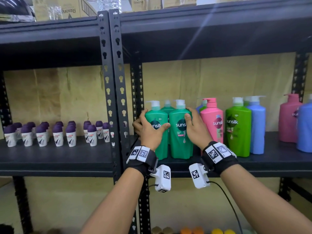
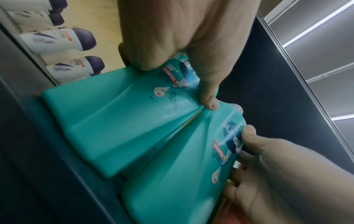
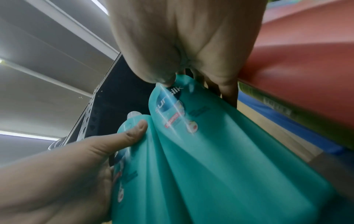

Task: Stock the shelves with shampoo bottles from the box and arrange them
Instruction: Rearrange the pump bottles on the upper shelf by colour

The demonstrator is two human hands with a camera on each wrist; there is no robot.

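On the left bay of the black shelf [image 1: 55, 159], rows of small white deodorant bottles [image 1: 41, 134] with purple caps are standing upright. Just right of the perforated uprights [image 1: 112, 81], the left hand [image 1: 148, 129] is wrapping around the left teal bottle [image 1: 160, 149], fingers curling round its outer edge and the thumb lying across the front label; this grip is grasping that bottle. In the left wrist view the same hand [image 2: 182, 37] is pressing its thumb at the seam where the two teal bottles meet. The right teal bottle [image 1: 179, 142] is standing upright on the shelf, touching its neighbour, with a third teal bottle [image 1: 167, 108] showing behind the pair. The right hand [image 1: 195, 129] is clasping the right teal bottle, fingers hooking over its right shoulder and the thumb resting on the front; this grip is grasping that bottle. Further right, a pink bottle [image 1: 212, 122] is standing just beside the right hand, then a bright green bottle [image 1: 236, 129], then a blue bottle [image 1: 257, 125] partly behind the green one. Well apart, at the far right edge, another pink bottle [image 1: 287, 120] and another blue bottle [image 1: 304, 129] are standing together. Cardboard boxes [image 1: 67, 9] are sitting on the shelf above
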